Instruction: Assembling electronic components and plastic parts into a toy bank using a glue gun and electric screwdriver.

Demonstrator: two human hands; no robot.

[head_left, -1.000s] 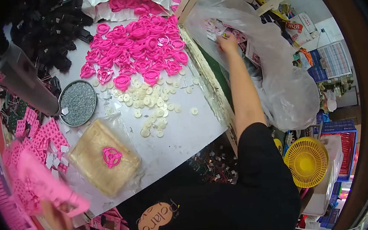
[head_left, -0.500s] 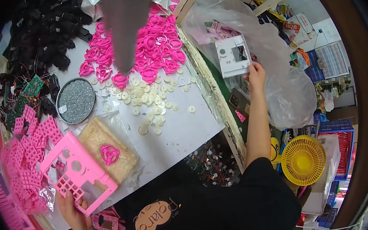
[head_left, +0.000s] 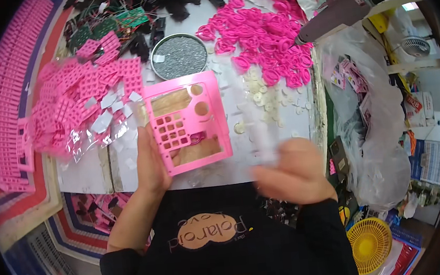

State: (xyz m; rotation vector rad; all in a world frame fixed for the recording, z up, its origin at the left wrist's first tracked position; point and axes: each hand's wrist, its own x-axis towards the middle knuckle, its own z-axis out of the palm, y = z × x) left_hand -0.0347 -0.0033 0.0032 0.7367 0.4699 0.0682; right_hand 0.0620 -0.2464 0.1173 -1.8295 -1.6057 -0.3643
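My left hand [head_left: 151, 162] grips the left edge of a pink plastic housing [head_left: 209, 123], held upright over the table. The housing has a grid of square key holes, round holes and a larger rectangular opening. Through its openings show the tan wrapped block and a darker pink ring part. Right of it, my right hand [head_left: 295, 172] is closed on a white plastic housing [head_left: 263, 138]. Both are smeared by motion, and the white piece appears nearly edge-on. The two housings are apart.
Behind them stands a round tin of small metal screws [head_left: 179, 59]. Pink ring parts [head_left: 263, 32] and pale discs [head_left: 261, 94] lie to its right, under an electric screwdriver [head_left: 333, 18]. Pink keypads [head_left: 80, 92] pile up at left; a yellow basket [head_left: 369, 245] stands lower right.
My right hand has brought the white housing from the plastic bag at the right to over the table. My left hand has raised the pink housing. The whole view has turned and shifted.
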